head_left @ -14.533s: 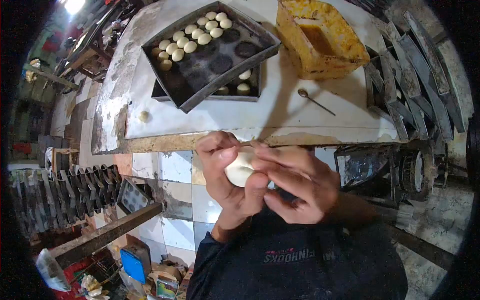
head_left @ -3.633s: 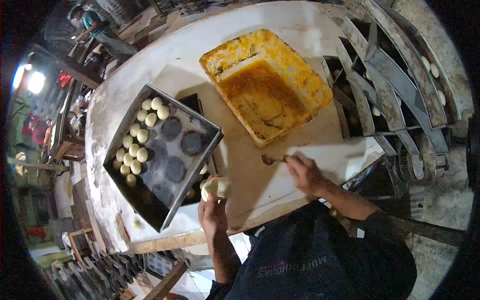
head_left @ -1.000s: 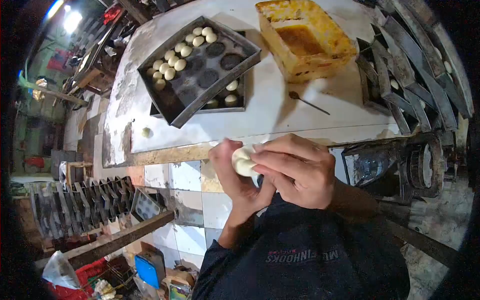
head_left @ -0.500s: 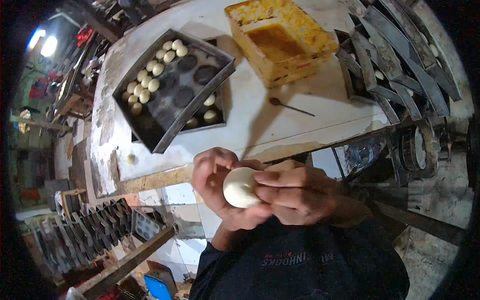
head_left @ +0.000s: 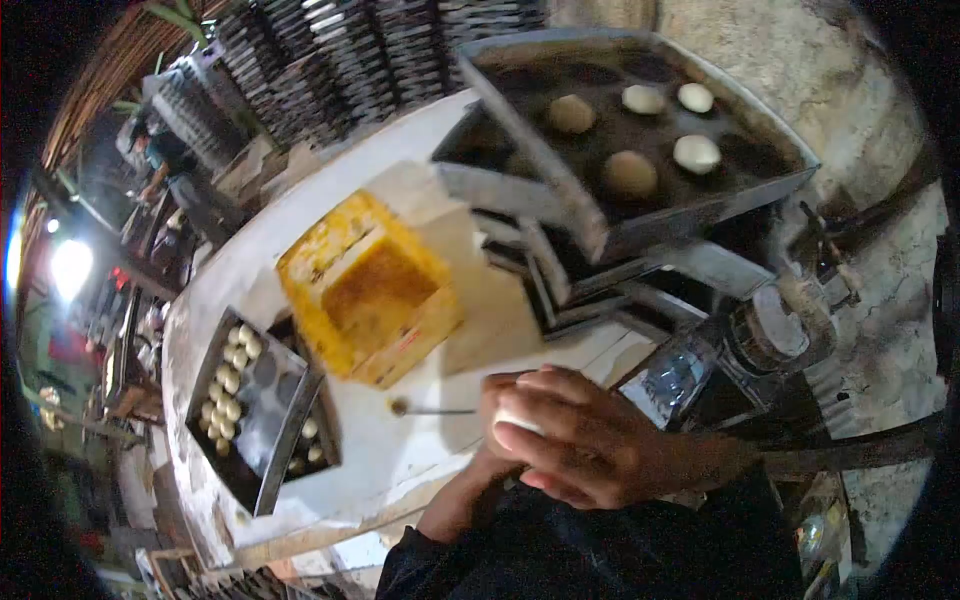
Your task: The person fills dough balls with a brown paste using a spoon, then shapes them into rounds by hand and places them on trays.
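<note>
Both my hands are cupped together near the table's front edge. My right hand (head_left: 590, 440) lies on top and covers most of a white dough ball (head_left: 515, 422). My left hand (head_left: 492, 400) is underneath, mostly hidden, with only its fingers showing by the dough. A spoon (head_left: 430, 410) lies on the white table (head_left: 400, 470) just left of my hands. Behind the spoon stands a yellow tub (head_left: 375, 290) with brown filling. A dark baking tray (head_left: 250, 410) with several dough balls sits at the left.
A stack of dark trays (head_left: 640, 150) at the upper right has a few dough balls in the top one. More trays (head_left: 370, 50) are stacked along the back. Another person (head_left: 165, 160) stands far off at the upper left. A metal machine (head_left: 760, 340) sits right of the table.
The view has swung up and to the right, so the stacked trays now fill the top. My right hand has closed over the dough, which was in plain sight half a second ago.
</note>
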### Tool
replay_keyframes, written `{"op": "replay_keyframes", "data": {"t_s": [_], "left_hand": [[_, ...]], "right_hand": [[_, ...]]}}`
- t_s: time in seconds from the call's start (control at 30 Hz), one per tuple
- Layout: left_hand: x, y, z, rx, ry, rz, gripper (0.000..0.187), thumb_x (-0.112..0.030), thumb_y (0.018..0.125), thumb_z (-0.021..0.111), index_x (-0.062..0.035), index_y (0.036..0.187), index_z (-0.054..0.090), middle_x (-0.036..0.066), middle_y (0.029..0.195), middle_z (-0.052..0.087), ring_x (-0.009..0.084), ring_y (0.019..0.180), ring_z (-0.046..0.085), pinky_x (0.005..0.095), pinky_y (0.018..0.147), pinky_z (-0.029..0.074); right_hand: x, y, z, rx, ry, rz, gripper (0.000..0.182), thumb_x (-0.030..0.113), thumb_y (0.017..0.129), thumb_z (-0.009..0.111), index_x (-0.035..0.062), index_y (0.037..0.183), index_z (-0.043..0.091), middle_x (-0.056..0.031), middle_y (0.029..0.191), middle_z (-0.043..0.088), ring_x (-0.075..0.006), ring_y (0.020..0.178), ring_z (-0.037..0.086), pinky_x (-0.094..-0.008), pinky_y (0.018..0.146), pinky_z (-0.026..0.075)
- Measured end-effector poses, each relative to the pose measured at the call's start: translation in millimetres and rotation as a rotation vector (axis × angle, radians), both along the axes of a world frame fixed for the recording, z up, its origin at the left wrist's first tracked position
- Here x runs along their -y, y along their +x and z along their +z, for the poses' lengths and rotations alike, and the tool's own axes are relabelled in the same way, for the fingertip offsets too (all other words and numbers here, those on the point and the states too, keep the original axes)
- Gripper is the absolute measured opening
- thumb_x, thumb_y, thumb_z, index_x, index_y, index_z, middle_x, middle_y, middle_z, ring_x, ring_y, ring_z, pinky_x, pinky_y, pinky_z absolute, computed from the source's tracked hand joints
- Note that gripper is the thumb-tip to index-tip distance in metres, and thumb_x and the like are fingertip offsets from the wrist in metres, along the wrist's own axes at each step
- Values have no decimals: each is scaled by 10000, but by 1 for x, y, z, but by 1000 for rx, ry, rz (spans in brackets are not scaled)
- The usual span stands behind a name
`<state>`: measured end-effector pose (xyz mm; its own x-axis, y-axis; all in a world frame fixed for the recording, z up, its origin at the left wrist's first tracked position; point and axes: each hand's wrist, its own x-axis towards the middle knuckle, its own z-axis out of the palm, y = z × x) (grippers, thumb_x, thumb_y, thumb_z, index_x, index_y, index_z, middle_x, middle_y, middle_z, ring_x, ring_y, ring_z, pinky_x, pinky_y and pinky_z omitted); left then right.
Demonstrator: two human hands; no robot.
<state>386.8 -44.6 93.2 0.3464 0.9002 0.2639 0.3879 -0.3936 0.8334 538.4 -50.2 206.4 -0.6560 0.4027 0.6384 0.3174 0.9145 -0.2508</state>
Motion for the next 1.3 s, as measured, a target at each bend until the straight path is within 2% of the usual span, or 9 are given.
{"op": "replay_keyframes", "data": {"t_s": [0.07,0.13,0.23,0.43,0.57,0.8,0.97,1.1,1.3], "left_hand": [[-19,37,-4,-13,-190,-236,357,-331,987,446,-1,1076,550,112,1025,611,193,941,562,293,862,466],[-31,71,18,-600,325,-233,425,-290,857,662,-26,1162,527,91,952,602,167,833,586,288,713,481],[-57,93,113,256,-273,-597,627,-156,727,818,-41,1257,505,49,810,526,124,644,528,276,578,442],[-71,95,110,374,-36,-558,602,-147,688,838,-68,1226,579,20,708,475,130,586,472,268,553,405],[-62,71,106,463,43,-477,455,-117,651,859,-47,1048,647,27,707,521,127,583,483,262,545,404],[-26,-37,49,526,-25,-46,305,-101,680,820,-82,877,588,-18,622,434,81,549,383,225,513,302],[30,-154,-57,736,-214,575,161,-8,805,687,-46,855,538,-70,661,385,29,593,331,196,522,263],[76,-257,-173,442,-152,1205,128,2,833,642,-33,828,520,-54,645,408,40,582,324,192,531,265],[116,-307,-204,230,-80,1046,104,44,788,612,-21,865,589,44,753,551,109,711,564,245,666,457]], "right_hand": [[-14,32,8,149,107,-50,356,133,870,608,-41,1177,566,-202,1175,545,-364,1039,589,-450,900,498],[-28,76,32,134,88,-43,331,128,876,603,-28,1166,567,-195,1144,558,-344,1011,598,-453,888,500],[-42,138,72,-37,-95,-165,209,149,918,544,-11,1047,585,-178,1025,600,-301,909,619,-409,798,503],[-156,248,126,-154,-207,-745,273,190,1002,434,-9,1070,607,-60,909,637,-131,848,584,-267,798,455],[-190,259,129,751,-629,-819,527,411,1001,385,32,1359,456,-153,1389,469,-227,1288,429,-353,1081,319],[-183,251,119,410,-462,-648,657,499,984,339,32,1445,322,-150,1520,265,-246,1415,209,-355,1156,148],[-61,137,48,-475,210,-594,443,266,977,378,-9,1310,475,-205,1355,469,-321,1233,469,-449,1026,391],[-19,-78,-72,134,-252,9,253,81,738,698,48,988,688,-138,840,629,-285,832,622,-424,773,509],[-58,-211,-307,230,-422,-335,205,129,826,649,-6,973,601,-165,842,565,-357,823,569,-427,769,472]]}}
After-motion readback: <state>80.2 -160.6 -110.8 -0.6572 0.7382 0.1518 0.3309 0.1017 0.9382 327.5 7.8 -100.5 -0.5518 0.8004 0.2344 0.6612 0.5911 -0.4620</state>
